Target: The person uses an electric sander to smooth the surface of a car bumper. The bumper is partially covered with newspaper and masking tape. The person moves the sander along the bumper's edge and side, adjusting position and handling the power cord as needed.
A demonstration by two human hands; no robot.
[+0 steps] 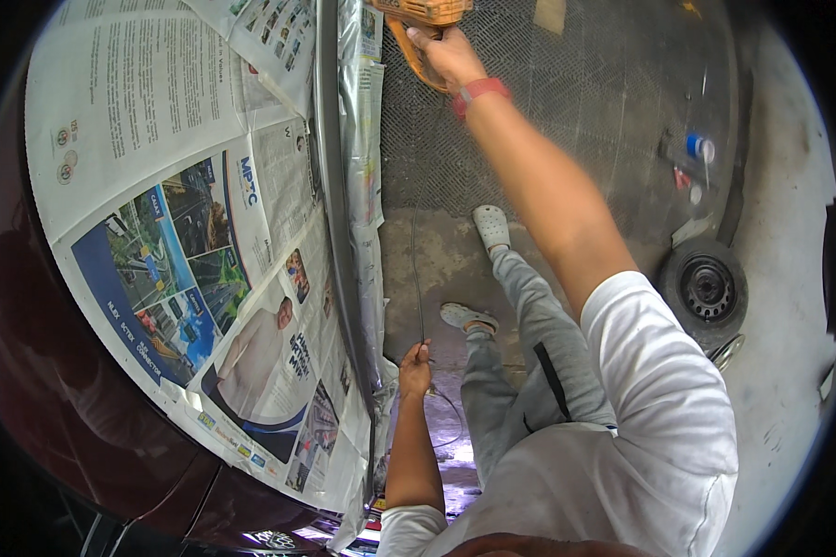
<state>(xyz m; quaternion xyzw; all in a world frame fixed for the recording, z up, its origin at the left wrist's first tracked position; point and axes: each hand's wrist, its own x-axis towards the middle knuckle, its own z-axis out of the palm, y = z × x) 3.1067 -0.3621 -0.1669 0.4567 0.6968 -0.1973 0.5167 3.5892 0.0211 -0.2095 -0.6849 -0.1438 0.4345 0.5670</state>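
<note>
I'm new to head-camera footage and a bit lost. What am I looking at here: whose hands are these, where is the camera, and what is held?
There is no robot here, just a person's two bare hands. The single picture comes from a wide fisheye camera on that person's head, looking down, so straight edges bend near its rim. The right hand is stretched forward and grips an orange tool, partly cut off by the top edge. The left hand, closer to the body, holds a thin dark cord. On the picture's left, newspaper sheets cover part of a dark red vehicle; on its right, a black wheel shows.
</note>
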